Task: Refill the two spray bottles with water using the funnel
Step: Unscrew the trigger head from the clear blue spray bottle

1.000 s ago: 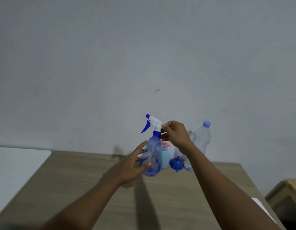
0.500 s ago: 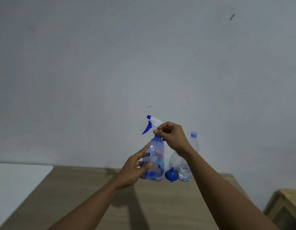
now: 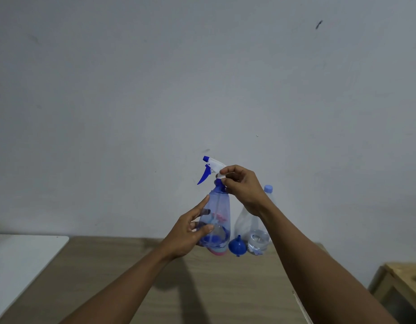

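I hold a translucent blue spray bottle (image 3: pixel 218 213) lifted above the wooden table (image 3: pixel 202 288). My left hand (image 3: pixel 188 232) grips its lower body. My right hand (image 3: pixel 242 185) pinches the white and blue trigger head (image 3: pixel 211 169) at the neck. Behind the held bottle a second, pink and light blue spray bottle (image 3: pixel 217 252) stands on the table, mostly hidden. A small blue funnel (image 3: pixel 237 245) lies on the table just right of it. A clear water bottle (image 3: pixel 257 235) with a blue cap stands behind the funnel, partly covered by my right wrist.
A grey wall rises right behind the bottles. A white surface (image 3: pixel 22 256) adjoins the table on the left. A light wooden piece of furniture (image 3: pixel 400 284) stands lower at the right, beyond the table's right edge.
The bottle has been lifted off the table between my hands. My right hand's fingers have shifted round the trigger head's neck. The camera has tilted upward.
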The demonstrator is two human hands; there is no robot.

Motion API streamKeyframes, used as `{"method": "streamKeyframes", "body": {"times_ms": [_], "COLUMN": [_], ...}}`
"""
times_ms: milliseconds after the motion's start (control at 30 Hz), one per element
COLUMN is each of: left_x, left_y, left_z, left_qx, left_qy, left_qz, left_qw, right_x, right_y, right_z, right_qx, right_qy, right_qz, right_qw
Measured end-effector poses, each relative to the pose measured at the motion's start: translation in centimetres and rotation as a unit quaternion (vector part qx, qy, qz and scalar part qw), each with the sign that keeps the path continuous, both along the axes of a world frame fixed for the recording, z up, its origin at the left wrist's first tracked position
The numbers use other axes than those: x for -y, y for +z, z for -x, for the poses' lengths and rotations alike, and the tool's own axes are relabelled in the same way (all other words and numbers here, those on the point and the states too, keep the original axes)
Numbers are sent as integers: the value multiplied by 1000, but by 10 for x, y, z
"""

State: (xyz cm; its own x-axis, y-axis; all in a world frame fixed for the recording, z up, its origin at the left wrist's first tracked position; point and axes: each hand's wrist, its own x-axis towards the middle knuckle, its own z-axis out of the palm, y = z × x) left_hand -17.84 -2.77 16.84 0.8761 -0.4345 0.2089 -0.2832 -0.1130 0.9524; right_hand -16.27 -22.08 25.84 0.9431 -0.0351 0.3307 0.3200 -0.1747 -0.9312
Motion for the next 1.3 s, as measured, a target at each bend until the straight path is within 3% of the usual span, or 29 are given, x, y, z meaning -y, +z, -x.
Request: {"method": "streamKeyframes", "body": {"times_ms": [467, 1300], "left_x": [4, 7], "left_y": [4, -28], "left_z": [-11, -35], "left_qx": [23, 3], "left_qy": [11, 25], "left_qz": [-4, 13], "left_qw": [1000, 1000], "right_x": [-3, -7], "right_y": [1, -15], "right_z": [-8, -32], "right_qx": [37, -8], "right_qy": [-2, 1], "right_qz": [-12, -26], "right_qw": [999, 1000]}}
